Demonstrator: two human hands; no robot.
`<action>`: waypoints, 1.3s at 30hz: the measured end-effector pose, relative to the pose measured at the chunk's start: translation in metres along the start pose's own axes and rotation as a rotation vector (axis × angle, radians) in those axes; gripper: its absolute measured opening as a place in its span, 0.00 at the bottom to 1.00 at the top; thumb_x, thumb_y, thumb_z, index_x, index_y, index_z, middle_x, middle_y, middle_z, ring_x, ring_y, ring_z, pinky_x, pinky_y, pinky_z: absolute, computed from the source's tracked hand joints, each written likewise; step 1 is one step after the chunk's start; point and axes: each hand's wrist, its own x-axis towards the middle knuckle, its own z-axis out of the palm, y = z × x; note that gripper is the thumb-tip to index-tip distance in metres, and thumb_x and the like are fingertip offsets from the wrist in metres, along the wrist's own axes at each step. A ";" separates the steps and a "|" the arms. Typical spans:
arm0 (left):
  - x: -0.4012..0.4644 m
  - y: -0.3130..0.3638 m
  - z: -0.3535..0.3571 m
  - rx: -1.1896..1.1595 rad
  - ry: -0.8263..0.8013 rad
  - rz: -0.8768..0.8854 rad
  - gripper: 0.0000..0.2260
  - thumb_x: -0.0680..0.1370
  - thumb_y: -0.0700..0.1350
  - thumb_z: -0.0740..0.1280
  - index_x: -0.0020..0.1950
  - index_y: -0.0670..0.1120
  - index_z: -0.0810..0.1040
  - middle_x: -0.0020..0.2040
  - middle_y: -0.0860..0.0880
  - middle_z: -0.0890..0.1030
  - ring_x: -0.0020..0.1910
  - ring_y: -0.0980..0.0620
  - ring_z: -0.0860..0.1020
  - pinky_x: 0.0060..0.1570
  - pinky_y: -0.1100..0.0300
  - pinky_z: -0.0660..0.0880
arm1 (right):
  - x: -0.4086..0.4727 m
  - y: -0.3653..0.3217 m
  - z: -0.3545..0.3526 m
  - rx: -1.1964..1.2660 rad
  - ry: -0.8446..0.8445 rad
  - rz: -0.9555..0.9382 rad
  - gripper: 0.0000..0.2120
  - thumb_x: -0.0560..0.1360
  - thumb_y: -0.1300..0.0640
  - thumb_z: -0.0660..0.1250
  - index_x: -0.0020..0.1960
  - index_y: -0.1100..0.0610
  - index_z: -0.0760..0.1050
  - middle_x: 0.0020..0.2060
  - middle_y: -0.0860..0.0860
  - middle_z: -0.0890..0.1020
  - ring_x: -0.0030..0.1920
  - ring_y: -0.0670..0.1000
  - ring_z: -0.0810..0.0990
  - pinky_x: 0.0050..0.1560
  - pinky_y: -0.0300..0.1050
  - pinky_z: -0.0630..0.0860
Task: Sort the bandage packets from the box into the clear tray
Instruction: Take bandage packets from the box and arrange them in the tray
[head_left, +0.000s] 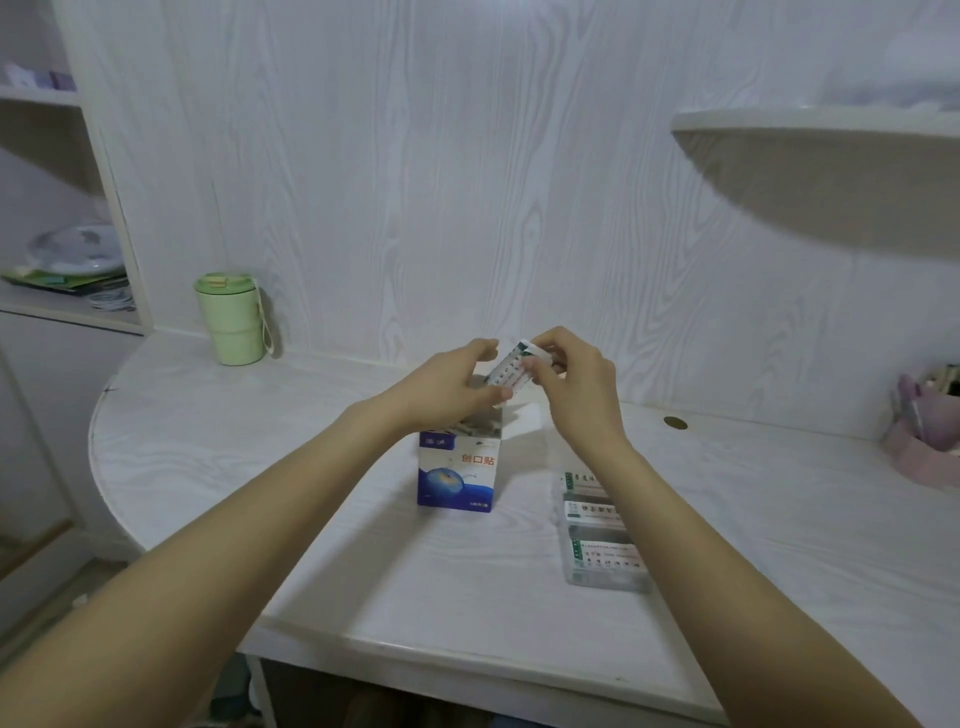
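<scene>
Packets: a small stack of flat white bandage packets (511, 370) with dark print and a green mark sits tilted between your two hands, above the open box.
Right hand: your right hand (576, 387) has its fingers curled round the upper end of the stack, pinching it.
Left hand: your left hand (453, 387) has thumb and fingertips closed on the stack's lower end, so both hands are grasping it.
Box: the cardboard box (456, 472) stands upright just below your left fingers, top flaps open, white above and blue below, with red characters and a round blue picture.
Tray: the clear tray (605, 540), a long glossy plastic rectangle, lies below your right wrist, partly hidden by the forearm; printed packets already lie in it.
Surface: the desk (260, 467) is white with faint wood grain and a rounded left end.
Room: white grained wall panels; a pale green lidded cup (234, 318) with a strap stands well left of your fingers; a curved shelf (821, 124) hangs upper right.
</scene>
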 end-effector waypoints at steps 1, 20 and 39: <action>0.002 0.006 0.001 -0.003 -0.008 0.013 0.27 0.79 0.50 0.63 0.75 0.46 0.60 0.71 0.49 0.69 0.60 0.52 0.73 0.53 0.64 0.66 | 0.001 0.000 -0.005 0.067 0.000 0.026 0.04 0.77 0.62 0.65 0.45 0.55 0.76 0.37 0.46 0.80 0.36 0.40 0.76 0.35 0.27 0.70; 0.016 0.090 0.072 -0.469 -0.157 0.085 0.13 0.83 0.46 0.55 0.52 0.40 0.76 0.40 0.50 0.80 0.31 0.59 0.73 0.32 0.67 0.71 | -0.036 0.050 -0.110 0.511 0.029 0.321 0.05 0.72 0.63 0.72 0.44 0.53 0.81 0.34 0.48 0.83 0.34 0.43 0.78 0.35 0.32 0.73; 0.003 0.093 0.123 -0.744 0.107 -0.215 0.04 0.74 0.40 0.71 0.47 0.47 0.80 0.46 0.45 0.84 0.48 0.42 0.82 0.52 0.46 0.79 | -0.066 0.086 -0.129 0.415 -0.045 0.541 0.05 0.70 0.65 0.73 0.46 0.62 0.81 0.37 0.54 0.85 0.34 0.45 0.83 0.33 0.32 0.74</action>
